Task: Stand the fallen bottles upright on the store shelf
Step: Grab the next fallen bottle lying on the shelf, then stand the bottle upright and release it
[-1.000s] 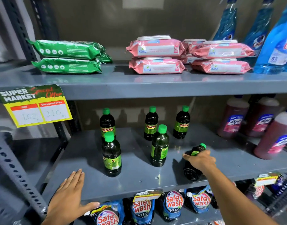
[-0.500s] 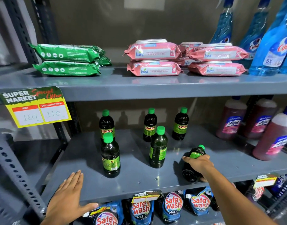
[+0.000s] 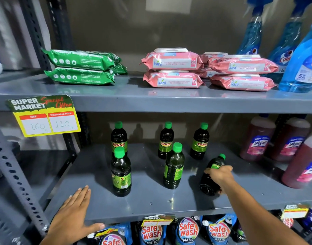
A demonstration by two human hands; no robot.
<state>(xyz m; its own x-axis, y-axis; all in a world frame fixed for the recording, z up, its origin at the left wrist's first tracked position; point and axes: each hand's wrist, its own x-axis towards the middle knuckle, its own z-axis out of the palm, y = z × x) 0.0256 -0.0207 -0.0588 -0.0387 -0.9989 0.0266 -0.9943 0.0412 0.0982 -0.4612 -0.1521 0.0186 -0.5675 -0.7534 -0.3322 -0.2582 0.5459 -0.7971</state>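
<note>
On the middle shelf (image 3: 151, 207), right hand (image 3: 220, 175) wrapped round the tilted bottle (image 3: 213, 172), base toward shelf's front edge. Left hand (image 3: 75, 214) flat, open, holding nothing. Risk: base skids off the front, or swing clips nearest upright bottle (image 3: 173, 167)

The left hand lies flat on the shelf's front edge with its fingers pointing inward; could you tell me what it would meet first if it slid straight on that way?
Probably the front-left dark green-capped bottle, standing upright just right of where the left hand points; the fingertips might slip past it on the left, since depth is unclear.
</note>
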